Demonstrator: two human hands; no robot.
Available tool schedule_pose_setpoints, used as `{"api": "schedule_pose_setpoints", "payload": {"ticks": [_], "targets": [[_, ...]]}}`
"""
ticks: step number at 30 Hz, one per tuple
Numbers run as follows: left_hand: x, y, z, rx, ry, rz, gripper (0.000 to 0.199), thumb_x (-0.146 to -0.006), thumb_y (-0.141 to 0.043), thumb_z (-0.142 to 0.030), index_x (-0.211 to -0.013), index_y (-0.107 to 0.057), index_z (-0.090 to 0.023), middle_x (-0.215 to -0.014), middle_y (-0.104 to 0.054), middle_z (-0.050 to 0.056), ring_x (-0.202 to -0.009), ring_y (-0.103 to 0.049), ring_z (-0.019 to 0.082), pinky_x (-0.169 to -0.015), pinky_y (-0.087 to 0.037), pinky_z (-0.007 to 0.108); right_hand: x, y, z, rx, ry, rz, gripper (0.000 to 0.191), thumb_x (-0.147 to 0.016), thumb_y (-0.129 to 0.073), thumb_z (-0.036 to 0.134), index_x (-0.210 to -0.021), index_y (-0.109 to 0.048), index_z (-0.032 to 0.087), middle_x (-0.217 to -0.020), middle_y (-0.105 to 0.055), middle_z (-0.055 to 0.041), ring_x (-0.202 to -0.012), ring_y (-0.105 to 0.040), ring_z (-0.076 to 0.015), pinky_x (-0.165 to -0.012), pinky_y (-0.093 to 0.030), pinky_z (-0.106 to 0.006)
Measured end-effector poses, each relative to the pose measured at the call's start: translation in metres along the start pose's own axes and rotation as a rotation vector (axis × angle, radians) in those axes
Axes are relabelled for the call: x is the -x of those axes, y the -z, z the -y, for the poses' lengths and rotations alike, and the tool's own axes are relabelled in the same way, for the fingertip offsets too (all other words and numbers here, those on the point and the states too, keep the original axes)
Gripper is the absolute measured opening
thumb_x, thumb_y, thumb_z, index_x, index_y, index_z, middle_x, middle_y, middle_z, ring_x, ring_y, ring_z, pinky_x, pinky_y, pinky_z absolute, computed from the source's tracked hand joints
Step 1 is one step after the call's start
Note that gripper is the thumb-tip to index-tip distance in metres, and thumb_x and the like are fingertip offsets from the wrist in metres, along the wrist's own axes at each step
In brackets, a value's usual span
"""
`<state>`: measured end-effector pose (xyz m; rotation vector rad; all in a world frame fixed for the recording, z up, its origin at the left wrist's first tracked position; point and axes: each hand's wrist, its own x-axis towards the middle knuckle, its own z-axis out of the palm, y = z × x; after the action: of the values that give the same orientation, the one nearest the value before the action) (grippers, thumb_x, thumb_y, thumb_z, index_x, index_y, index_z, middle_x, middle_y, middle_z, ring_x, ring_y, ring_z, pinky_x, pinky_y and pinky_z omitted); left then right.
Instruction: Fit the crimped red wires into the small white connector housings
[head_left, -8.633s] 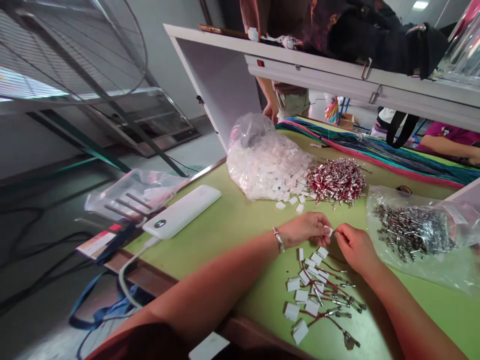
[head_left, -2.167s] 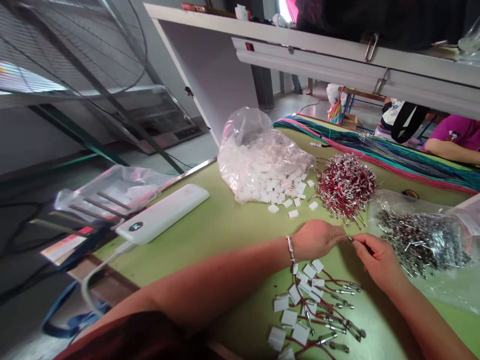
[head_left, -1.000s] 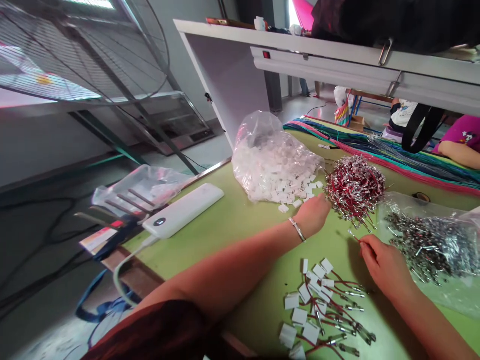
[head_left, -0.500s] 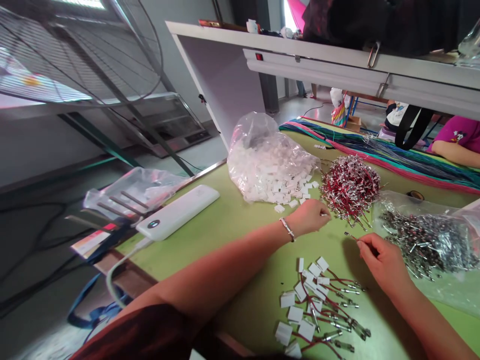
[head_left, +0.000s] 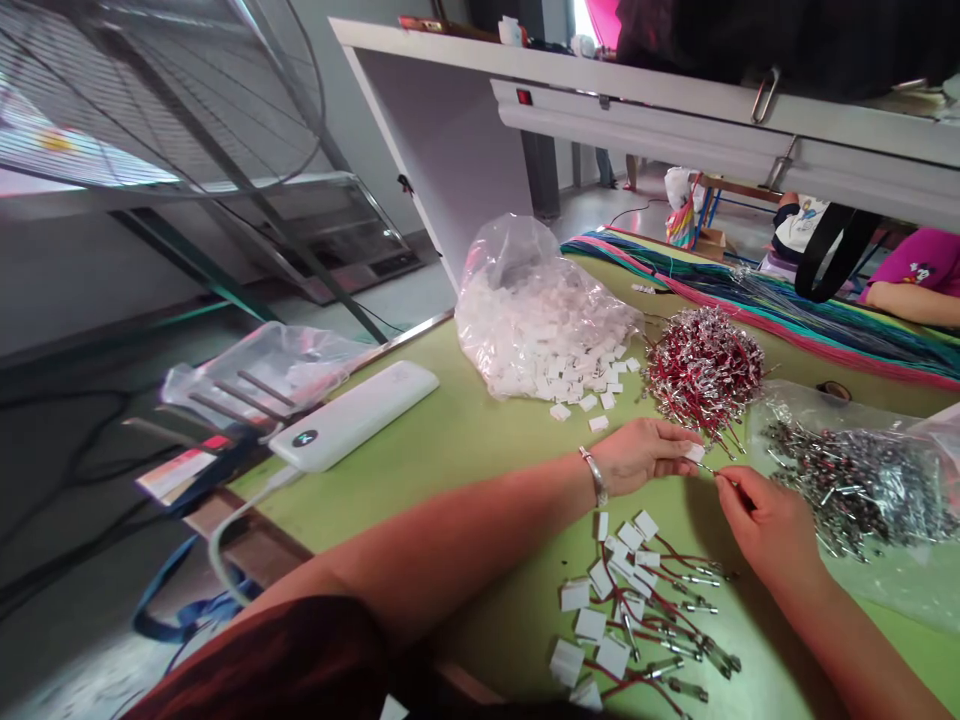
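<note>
My left hand (head_left: 651,452) pinches a small white plastic connector housing (head_left: 695,453) between thumb and fingers. Close on its right, my right hand (head_left: 765,515) is closed on a short wire with a metal terminal (head_left: 707,467), its tip pointing at the housing. Whether the terminal is inside the housing I cannot tell. Below the hands lie several red wires (head_left: 660,600) with white housings on one end and metal-and-glass pieces on the other. Beyond them sits a heap of red wires with metal terminals (head_left: 703,370).
A clear bag of white housings (head_left: 536,325) spills onto the green table (head_left: 375,475). At right lies a plastic bag of metal parts (head_left: 855,480). Coloured wire bundles (head_left: 765,300) run along the back. A white power bank (head_left: 356,415) with a cable lies left; a fan (head_left: 165,100) stands beyond.
My left hand has moved right from beside the loose housings to the wire's tip, bringing a white housing. My right hand stays nearly in place, still pinching the wire.
</note>
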<state>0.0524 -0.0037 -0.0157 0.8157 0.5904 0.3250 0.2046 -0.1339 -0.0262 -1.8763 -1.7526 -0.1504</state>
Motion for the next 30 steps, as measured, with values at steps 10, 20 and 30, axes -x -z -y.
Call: {"api": "schedule_pose_setpoints", "payload": {"ticks": [10,20,30], "targets": [[0.002,0.000,0.001,-0.110,-0.082,0.038,0.018,-0.072,-0.076,-0.015,-0.087,-0.067,-0.011,-0.071,-0.070,0.003,-0.059,-0.063,0.008,-0.064,-0.048,0.023,-0.003,0.007,0.001,-0.221,-0.205,0.148,0.033,-0.088,-0.045,0.041,-0.071,-0.065,0.020,-0.050,-0.052,0.0043,-0.045,-0.046,-0.0104,-0.047,-0.033,-0.021],[0.005,-0.005,0.000,-0.431,-0.170,0.005,0.011,-0.074,-0.069,-0.011,-0.085,-0.068,-0.013,-0.062,-0.067,0.000,-0.058,-0.063,0.008,-0.058,-0.048,0.020,-0.006,0.009,0.002,-0.082,-0.160,0.215,0.029,-0.082,-0.048,0.033,-0.058,-0.059,0.021,-0.044,-0.047,0.0036,-0.042,-0.039,-0.0107,-0.045,-0.025,-0.024],[0.008,-0.002,-0.004,-0.650,-0.132,0.063,0.008,-0.076,-0.064,-0.015,-0.084,-0.066,-0.013,-0.055,-0.062,-0.002,-0.053,-0.062,0.009,-0.054,-0.050,0.022,-0.007,0.022,0.002,0.094,0.218,0.381,0.031,-0.086,-0.045,0.021,-0.057,-0.056,0.021,-0.048,-0.054,0.0026,-0.044,-0.038,-0.0096,-0.050,-0.018,-0.027]]}}
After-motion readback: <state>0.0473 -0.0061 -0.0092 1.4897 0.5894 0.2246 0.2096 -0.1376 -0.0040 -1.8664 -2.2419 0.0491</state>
